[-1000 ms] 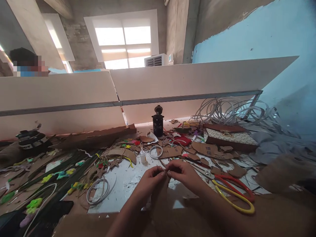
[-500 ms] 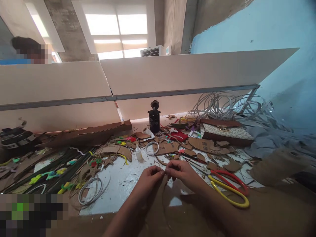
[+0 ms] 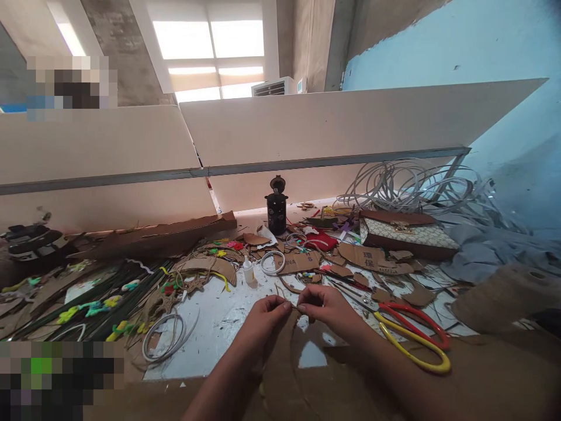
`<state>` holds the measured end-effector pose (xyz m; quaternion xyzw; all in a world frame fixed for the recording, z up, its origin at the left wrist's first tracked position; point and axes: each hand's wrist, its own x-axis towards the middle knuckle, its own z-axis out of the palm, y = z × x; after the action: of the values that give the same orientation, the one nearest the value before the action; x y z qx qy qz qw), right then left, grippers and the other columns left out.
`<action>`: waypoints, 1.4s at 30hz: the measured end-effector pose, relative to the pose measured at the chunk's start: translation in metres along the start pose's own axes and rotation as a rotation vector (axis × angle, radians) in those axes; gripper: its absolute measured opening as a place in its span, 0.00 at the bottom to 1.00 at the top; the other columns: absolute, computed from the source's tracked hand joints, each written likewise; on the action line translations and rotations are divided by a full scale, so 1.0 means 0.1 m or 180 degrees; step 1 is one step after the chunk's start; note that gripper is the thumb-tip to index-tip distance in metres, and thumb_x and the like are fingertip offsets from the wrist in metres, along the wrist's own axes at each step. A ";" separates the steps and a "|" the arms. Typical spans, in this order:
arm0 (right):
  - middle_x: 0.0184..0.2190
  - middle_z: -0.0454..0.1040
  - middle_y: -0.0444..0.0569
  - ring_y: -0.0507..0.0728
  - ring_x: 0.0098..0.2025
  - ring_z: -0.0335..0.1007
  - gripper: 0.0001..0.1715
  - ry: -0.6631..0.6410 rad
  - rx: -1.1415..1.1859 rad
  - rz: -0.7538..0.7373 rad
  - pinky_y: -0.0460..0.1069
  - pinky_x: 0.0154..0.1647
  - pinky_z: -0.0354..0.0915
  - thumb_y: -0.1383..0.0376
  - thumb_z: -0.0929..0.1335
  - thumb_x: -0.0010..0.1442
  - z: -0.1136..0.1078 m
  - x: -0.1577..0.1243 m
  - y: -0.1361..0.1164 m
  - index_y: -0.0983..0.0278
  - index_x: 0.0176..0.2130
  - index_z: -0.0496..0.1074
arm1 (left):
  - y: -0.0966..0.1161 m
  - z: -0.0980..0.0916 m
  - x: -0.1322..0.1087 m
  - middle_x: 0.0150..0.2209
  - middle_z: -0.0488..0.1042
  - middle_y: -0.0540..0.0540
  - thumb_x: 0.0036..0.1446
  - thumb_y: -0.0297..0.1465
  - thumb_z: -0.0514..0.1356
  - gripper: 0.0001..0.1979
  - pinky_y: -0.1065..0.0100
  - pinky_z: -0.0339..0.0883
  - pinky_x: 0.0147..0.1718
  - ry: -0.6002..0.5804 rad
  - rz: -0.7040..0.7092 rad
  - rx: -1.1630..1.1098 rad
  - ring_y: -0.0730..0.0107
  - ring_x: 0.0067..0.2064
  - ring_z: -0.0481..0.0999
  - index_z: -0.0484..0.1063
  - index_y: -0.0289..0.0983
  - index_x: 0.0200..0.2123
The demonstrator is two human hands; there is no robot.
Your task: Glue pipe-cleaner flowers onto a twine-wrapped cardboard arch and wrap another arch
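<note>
My left hand (image 3: pixel 268 316) and my right hand (image 3: pixel 329 309) meet fingertip to fingertip over the white work surface (image 3: pixel 228 327). Both pinch a thin brown strand (image 3: pixel 294 306) stretched between them; it trails down over a brown cardboard sheet (image 3: pixel 315 386) by my forearms. Red and yellow scissors (image 3: pixel 412 339) lie just right of my right hand. A small white glue bottle (image 3: pixel 248 272) stands beyond my left hand.
Cardboard scraps (image 3: pixel 372 260), a white wire coil (image 3: pixel 169 336), green stems with coloured bits (image 3: pixel 100 307), a black flask (image 3: pixel 277 211), a patterned purse (image 3: pixel 405 234) and a tangle of grey strips (image 3: pixel 412 187) crowd the table. White partition boards (image 3: pixel 307 134) stand behind. Another person is beyond them at far left.
The view has tilted and shifted slightly. My hands stay together in the same pinch on the strand, with only small finger movement.
</note>
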<state>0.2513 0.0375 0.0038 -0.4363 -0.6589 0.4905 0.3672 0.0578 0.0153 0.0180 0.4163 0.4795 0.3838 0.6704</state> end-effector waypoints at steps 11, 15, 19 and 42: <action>0.26 0.70 0.44 0.56 0.29 0.68 0.13 0.0291 -0.0168 0.0039 0.49 0.30 0.63 0.54 0.69 0.56 -0.07 0.06 0.12 0.62 0.32 0.71 | 0.05 -0.12 -0.05 0.23 0.75 0.50 0.38 0.38 0.72 0.16 0.72 0.58 0.24 -0.0107 -0.0302 -0.0004 0.73 0.23 0.70 0.74 0.35 0.29; 0.33 0.75 0.49 0.60 0.35 0.70 0.12 0.0765 -0.1541 -0.0173 0.51 0.35 0.62 0.56 0.67 0.58 -0.19 0.08 0.19 0.61 0.34 0.74 | 0.17 -0.24 -0.08 0.27 0.78 0.49 0.39 0.38 0.73 0.18 0.71 0.62 0.28 0.0057 -0.0011 -0.0189 0.70 0.27 0.74 0.75 0.35 0.31; 0.44 0.75 0.52 0.60 0.37 0.71 0.16 0.1117 -0.1951 -0.0518 0.53 0.39 0.63 0.56 0.65 0.62 -0.16 0.12 0.11 0.60 0.45 0.76 | 0.31 -0.39 -0.08 0.29 0.80 0.47 0.38 0.39 0.74 0.20 0.70 0.65 0.31 0.0349 0.0364 -0.0432 0.68 0.30 0.76 0.76 0.36 0.33; 0.32 0.80 0.49 0.61 0.35 0.75 0.14 0.0826 -0.0537 -0.0562 0.52 0.36 0.67 0.53 0.71 0.56 0.43 0.34 -0.58 0.61 0.36 0.77 | 0.27 -0.41 -0.05 0.30 0.79 0.48 0.46 0.39 0.70 0.13 0.68 0.64 0.38 0.0617 0.1390 0.0001 0.66 0.35 0.73 0.79 0.36 0.32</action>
<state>0.1880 0.0470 0.0513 -0.4657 -0.6806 0.3388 0.4529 0.0141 0.0286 0.0369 0.4715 0.4403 0.5578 0.5222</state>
